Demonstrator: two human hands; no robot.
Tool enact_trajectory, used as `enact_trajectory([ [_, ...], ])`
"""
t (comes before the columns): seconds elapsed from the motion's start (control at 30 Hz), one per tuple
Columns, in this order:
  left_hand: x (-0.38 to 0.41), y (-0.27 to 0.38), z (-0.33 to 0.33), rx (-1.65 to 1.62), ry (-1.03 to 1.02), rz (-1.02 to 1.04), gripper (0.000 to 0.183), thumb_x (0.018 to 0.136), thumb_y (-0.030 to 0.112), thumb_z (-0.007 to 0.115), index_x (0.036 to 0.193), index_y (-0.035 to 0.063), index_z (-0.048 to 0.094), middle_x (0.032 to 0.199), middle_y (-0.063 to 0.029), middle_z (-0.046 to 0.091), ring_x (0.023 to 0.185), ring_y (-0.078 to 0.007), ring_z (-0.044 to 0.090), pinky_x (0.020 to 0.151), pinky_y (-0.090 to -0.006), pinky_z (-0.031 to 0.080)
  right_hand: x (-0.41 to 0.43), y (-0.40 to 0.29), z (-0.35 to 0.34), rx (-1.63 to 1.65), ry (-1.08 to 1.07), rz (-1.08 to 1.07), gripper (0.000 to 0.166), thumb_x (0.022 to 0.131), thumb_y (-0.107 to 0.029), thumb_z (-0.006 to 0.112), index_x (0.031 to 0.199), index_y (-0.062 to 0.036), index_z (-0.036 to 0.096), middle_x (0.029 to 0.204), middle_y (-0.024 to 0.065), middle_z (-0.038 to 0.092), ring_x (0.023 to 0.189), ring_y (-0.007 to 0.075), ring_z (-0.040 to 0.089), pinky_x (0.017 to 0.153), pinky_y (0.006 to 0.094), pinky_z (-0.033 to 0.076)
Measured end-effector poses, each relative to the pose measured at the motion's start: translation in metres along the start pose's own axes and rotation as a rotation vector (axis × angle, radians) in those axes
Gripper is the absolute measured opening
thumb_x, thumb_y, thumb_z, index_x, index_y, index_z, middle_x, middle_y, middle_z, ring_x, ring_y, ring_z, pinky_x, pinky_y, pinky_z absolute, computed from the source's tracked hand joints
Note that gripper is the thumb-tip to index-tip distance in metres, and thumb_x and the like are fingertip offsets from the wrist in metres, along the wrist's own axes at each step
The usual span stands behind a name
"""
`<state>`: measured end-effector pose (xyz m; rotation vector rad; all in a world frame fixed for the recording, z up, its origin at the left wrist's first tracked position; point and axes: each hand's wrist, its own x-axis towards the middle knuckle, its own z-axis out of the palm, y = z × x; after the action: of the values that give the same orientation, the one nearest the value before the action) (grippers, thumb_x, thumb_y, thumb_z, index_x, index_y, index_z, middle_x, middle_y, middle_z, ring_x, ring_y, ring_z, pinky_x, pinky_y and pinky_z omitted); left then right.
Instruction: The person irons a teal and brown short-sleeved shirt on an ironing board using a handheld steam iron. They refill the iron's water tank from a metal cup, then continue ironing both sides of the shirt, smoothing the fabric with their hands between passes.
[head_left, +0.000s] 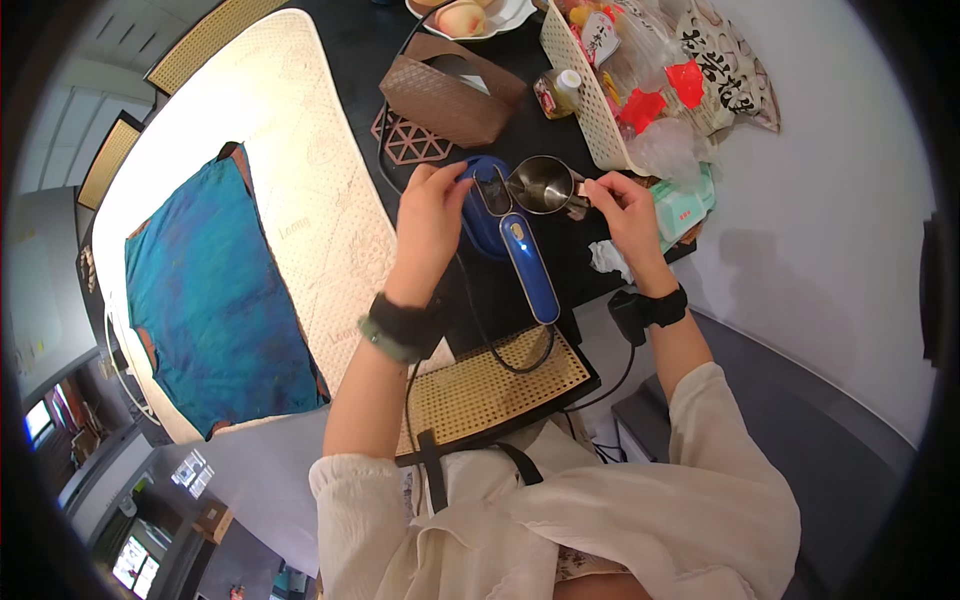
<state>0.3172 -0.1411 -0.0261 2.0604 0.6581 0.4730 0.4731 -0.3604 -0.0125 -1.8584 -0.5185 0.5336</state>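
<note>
My right hand (622, 214) grips the handle of a small stainless steel pitcher (541, 184). The pitcher tilts so that its spout is at the top of a blue handheld garment iron (531, 277). My left hand (433, 214) has its fingertips against the side of the iron's head, near a dark, gold-rimmed part; exactly what they pinch is hidden. A small light glows on the iron's handle, and a black cord runs from its end. To the left, a teal-blue cloth (217, 292) with brown edges lies spread on a cream quilted pad (322, 165).
Behind the iron stand a brown woven tissue holder (442, 90) on a geometric trivet (412, 139), and a plate (495, 22) of peaches. A small bottle (559, 93), a white basket (581, 82) of packages and a green wipes pack (684, 206) line the right. A cane-patterned chair (495, 390) is before me.
</note>
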Motion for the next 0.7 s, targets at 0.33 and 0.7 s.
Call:
enact_trajectory([
  [0.33,0.016,-0.01,0.028,-0.225,-0.029,-0.054,0.019,0.08,0.0,0.078,0.098,0.002,0.075,0.087,-0.008,0.067,0.072,-0.0158,0.059,0.067,-0.0278,0.048,0.007,-0.019,0.003,-0.026,-0.021,0.005,0.022,0.095,-0.018,0.071,0.086,0.0013,0.065,0.068,-0.0031,0.055,0.065,0.0035,0.046,0.058,0.023,0.037],
  [0.7,-0.016,-0.016,0.029,-0.568,0.065,-0.363,0.019,0.087,0.001,0.076,0.105,-0.0008,0.072,0.09,-0.002,0.067,0.078,-0.0076,0.059,0.073,-0.0219,0.05,0.015,-0.039,0.014,-0.134,-0.02,-0.065,0.016,0.09,-0.013,0.074,0.086,0.0009,0.067,0.071,0.0021,0.063,0.056,0.0044,0.049,0.051,0.0237,0.038],
])
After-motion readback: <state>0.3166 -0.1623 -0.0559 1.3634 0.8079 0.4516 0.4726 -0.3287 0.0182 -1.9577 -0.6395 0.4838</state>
